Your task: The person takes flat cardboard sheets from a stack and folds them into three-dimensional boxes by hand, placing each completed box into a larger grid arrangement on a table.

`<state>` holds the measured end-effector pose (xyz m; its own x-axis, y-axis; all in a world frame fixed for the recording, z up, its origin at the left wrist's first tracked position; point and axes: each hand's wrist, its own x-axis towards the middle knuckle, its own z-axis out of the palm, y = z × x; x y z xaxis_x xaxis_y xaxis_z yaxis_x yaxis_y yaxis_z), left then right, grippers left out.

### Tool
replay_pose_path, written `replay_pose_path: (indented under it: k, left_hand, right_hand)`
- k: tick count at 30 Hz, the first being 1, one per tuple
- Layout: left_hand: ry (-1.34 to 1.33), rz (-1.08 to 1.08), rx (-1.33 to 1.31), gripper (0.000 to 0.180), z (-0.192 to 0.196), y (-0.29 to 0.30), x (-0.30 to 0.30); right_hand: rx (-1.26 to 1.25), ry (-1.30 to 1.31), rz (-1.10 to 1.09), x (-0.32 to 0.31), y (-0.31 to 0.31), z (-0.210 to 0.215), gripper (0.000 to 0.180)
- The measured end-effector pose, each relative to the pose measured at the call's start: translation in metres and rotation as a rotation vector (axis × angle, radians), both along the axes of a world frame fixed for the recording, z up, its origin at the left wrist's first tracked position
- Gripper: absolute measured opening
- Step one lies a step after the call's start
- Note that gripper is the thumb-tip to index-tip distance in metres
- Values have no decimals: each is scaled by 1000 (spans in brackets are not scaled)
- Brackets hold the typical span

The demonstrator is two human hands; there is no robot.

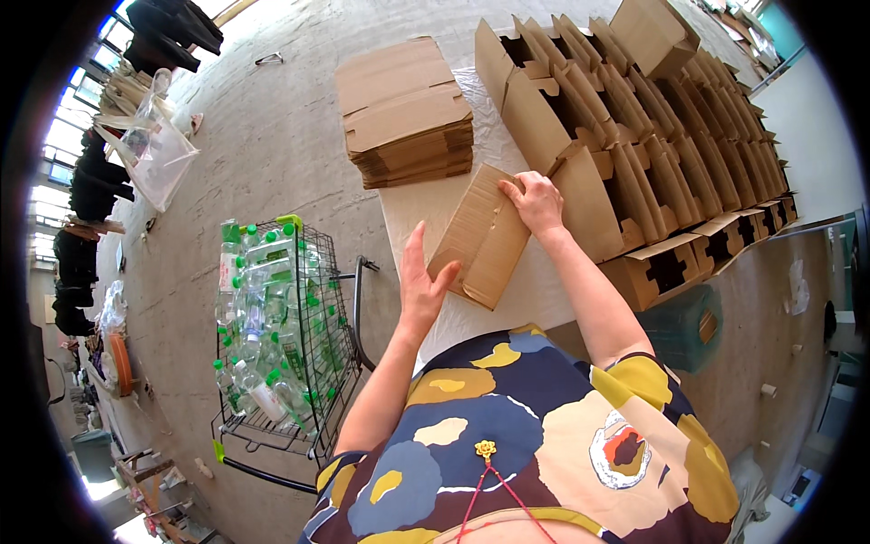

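A brown cardboard box (482, 238), folded into a narrow flat-topped shape, lies aslant on the white-covered table (412, 210) in front of me. My right hand (538, 201) grips its far right edge, thumb on the top face and fingers curled at the side. At its near left corner is my left hand (423, 288), fingers stretched and spread, the thumb at the cardboard's edge. The underside of the box is hidden.
Beyond the box rises a stack of flat cardboard sheets (403, 100). Rows of open cardboard boxes (625, 136) fill the right side, with one loose carton (654, 38) on top. On the floor at left stands a wire cart (317, 363) of green-capped plastic bottles (263, 317).
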<state>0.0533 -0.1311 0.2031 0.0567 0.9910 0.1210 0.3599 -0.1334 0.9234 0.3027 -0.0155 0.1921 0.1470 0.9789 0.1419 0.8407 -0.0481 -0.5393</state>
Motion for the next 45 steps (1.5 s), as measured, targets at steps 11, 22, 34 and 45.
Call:
replay_pose_path:
  k: [11, 22, 34, 45]
  left_hand:
    - [-72, 54, -95, 90, 24, -15, -4]
    - [452, 130, 40, 51, 11, 36, -40]
    - [848, 162, -102, 57, 24, 35, -9]
    - [669, -88, 279, 56, 37, 2, 12]
  right_hand:
    - [-5, -164, -40, -16, -27, 19, 46]
    - [-234, 249, -35, -19, -77, 9, 55]
    - [-102, 116, 220, -38, -75, 9, 59]
    - [-34, 266, 224, -33, -73, -6, 56]
